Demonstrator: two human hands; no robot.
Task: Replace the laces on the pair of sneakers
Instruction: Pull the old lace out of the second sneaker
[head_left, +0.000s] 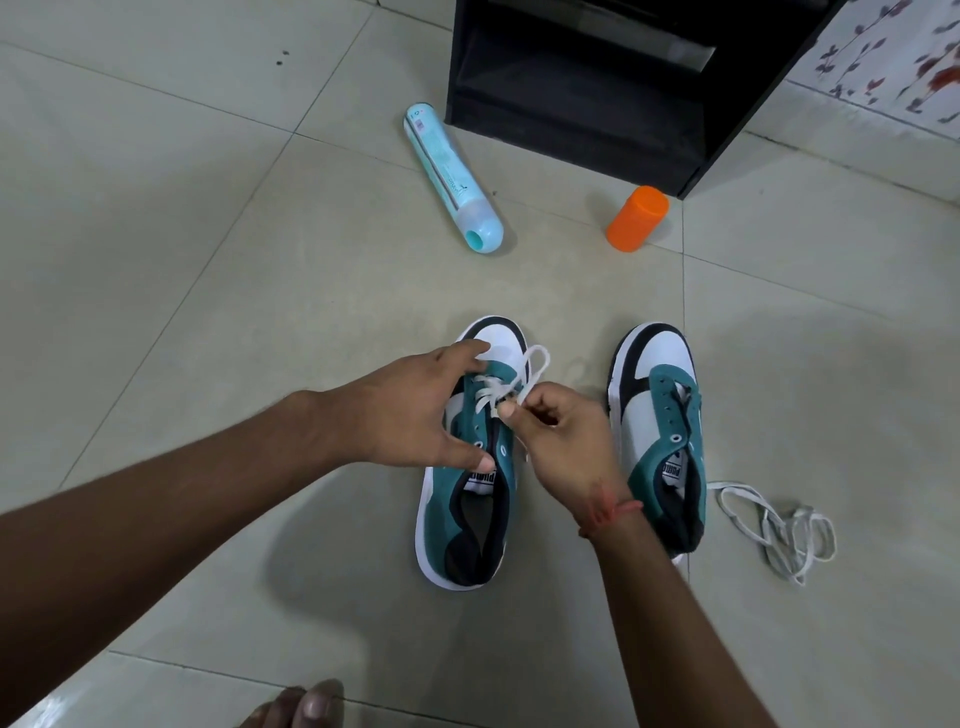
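Tiled floor (208, 234) holds two "PUMA"-labelled sneakers (470, 467), right hand (558, 436) pinching lace (524, 374).

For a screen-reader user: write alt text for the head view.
A right hand pinches a white lace on the left sneaker while the left hand steadies it. The right sneaker is unlaced, a loose lace beside it.

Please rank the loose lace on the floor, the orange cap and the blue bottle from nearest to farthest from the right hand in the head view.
1. Loose lace, on the floor right of the right hand.
2. Orange cap, farther ahead, by the black cabinet.
3. Blue bottle, lying ahead and left.
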